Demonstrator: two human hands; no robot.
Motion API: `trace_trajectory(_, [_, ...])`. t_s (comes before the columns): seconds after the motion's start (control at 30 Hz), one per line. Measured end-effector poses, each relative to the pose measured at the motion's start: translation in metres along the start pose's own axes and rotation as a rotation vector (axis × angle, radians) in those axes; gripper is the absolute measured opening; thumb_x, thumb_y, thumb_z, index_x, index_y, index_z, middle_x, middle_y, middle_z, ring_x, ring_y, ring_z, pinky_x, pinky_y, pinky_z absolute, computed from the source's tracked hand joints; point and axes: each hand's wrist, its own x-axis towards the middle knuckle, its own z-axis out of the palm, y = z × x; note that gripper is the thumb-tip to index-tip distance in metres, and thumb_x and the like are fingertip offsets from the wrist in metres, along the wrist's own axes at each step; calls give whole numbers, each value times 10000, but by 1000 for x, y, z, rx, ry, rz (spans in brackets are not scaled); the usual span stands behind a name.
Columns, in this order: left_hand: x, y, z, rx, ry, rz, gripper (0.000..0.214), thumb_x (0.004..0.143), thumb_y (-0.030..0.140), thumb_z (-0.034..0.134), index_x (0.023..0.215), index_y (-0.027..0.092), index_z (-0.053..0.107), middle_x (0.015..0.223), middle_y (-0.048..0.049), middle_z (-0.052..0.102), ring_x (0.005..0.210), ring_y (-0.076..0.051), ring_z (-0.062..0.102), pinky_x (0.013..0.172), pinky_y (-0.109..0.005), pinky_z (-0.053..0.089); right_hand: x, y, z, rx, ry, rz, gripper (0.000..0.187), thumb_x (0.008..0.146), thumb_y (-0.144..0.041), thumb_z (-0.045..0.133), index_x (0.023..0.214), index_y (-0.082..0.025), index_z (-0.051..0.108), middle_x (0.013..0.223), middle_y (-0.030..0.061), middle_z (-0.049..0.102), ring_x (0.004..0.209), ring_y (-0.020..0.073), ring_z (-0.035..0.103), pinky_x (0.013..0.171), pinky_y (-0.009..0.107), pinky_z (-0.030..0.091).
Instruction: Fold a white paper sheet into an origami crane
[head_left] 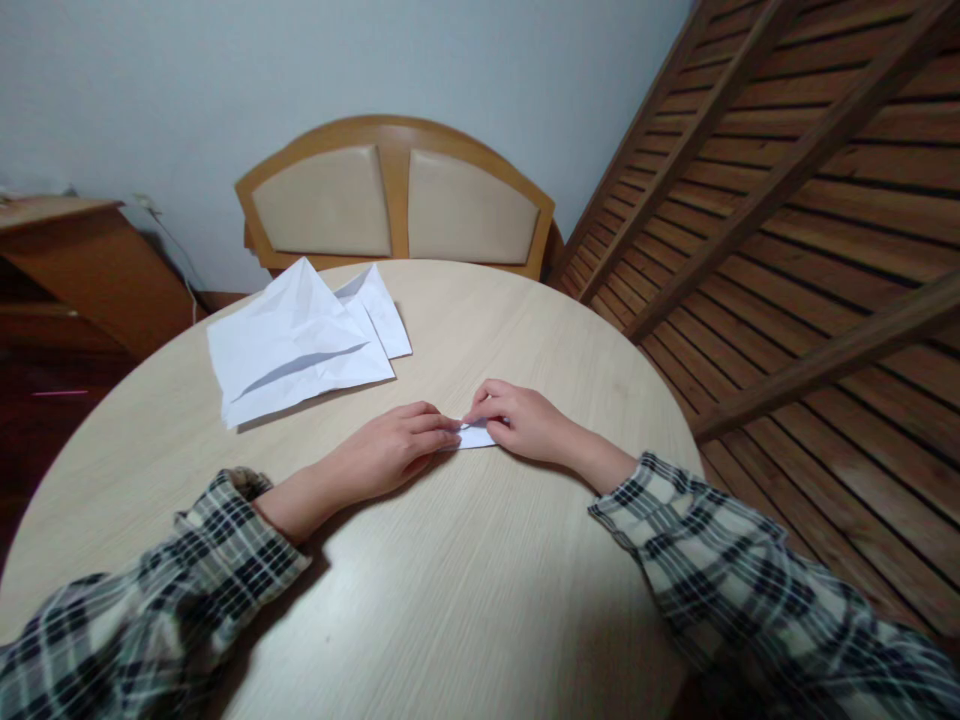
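Observation:
A small folded piece of white paper lies on the round table, between my two hands. My left hand rests on its left end, fingers together and pressing the paper down. From the other side, my right hand pinches the paper's upper edge between thumb and fingers. Much of the small paper is hidden under the fingers of both hands.
Larger creased white sheets lie overlapping at the table's far left. Beyond the table stands a wooden headboard with cream panels. A slatted wood screen leans along the right, and a brown desk stands at the left.

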Motion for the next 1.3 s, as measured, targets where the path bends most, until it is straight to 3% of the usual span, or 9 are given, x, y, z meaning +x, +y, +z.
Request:
trace_trajectory(0.6, [-1, 0, 2, 16, 7, -24, 265, 998, 208, 475, 1170, 182, 675, 1155, -84, 714, 1028, -218, 640, 883, -374, 562, 0, 0, -2, 17, -7, 10, 376, 791, -1, 471, 947, -180, 763, 916, 45, 662, 843, 146, 602, 769, 252, 439])
trace_trajectory(1.3, [0, 1, 1, 26, 14, -12, 280, 1006, 210, 455, 1197, 187, 659, 1144, -88, 716, 1010, -210, 645, 863, -365, 567, 2, 3, -7, -167, 25, 205, 289, 817, -38, 473, 794, -159, 734, 873, 59, 691, 817, 156, 606, 733, 259, 419])
